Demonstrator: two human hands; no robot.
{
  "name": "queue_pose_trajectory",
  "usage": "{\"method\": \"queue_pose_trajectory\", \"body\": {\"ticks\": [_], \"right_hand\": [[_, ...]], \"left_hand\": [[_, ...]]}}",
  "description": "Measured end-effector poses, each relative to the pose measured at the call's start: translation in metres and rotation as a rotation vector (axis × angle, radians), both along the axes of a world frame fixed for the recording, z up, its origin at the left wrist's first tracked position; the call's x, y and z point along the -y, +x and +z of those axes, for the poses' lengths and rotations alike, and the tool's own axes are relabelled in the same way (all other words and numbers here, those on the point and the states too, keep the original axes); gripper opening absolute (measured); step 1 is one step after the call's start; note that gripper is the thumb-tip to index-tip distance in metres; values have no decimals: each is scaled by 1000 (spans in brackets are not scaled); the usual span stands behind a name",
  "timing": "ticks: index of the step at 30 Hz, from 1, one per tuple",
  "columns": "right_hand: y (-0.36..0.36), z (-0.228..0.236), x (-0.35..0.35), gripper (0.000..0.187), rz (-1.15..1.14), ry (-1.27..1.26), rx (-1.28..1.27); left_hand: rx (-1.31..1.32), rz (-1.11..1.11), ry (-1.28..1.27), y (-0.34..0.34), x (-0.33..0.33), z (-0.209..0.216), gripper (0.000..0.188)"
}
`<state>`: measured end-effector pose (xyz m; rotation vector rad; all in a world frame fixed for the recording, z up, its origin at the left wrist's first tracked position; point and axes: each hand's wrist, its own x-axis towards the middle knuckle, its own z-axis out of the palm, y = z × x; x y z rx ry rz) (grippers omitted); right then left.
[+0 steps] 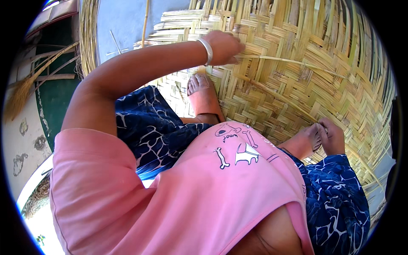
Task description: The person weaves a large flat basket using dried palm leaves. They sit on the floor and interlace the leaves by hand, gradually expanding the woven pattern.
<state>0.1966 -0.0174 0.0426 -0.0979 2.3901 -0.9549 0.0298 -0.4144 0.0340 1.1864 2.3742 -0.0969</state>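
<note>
A mat (280, 89) of flat, straw-yellow strips, woven crosswise, spreads under my bare feet. At the far middle, my left hand (223, 47), with a silver bangle (207, 52) on its wrist, is closed and slightly blurred. From its fingers a thin pale strip (293, 62) runs right, across the weave. My right hand (332, 135) is low at the right, its fingers bent together beside the toes of my right foot (302, 141). A second, browner strip (276, 93) slants down toward those fingers. What they hold is hidden.
Loose unwoven strip ends (187, 19) stick out at the mat's far left edge, over a grey-blue floor (121, 25). A bundle of long strips (88, 38) stands at the left. Beyond it are a straw broom (21, 93) and a dark green wall panel (51, 89).
</note>
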Motion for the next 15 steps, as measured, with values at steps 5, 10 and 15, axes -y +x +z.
{"method": "queue_pose_trajectory", "body": {"ticks": [5, 10, 15], "right_hand": [[-3, -11, 13, 13, 211, 35, -26], [-6, -3, 23, 20, 227, -12, -241], [-51, 28, 62, 50, -138, -465, 2]], "left_hand": [[223, 216, -18, -13, 1, 2, 24], [488, 785, 282, -73, -37, 32, 26], [833, 989, 1266, -95, -168, 65, 15]]}}
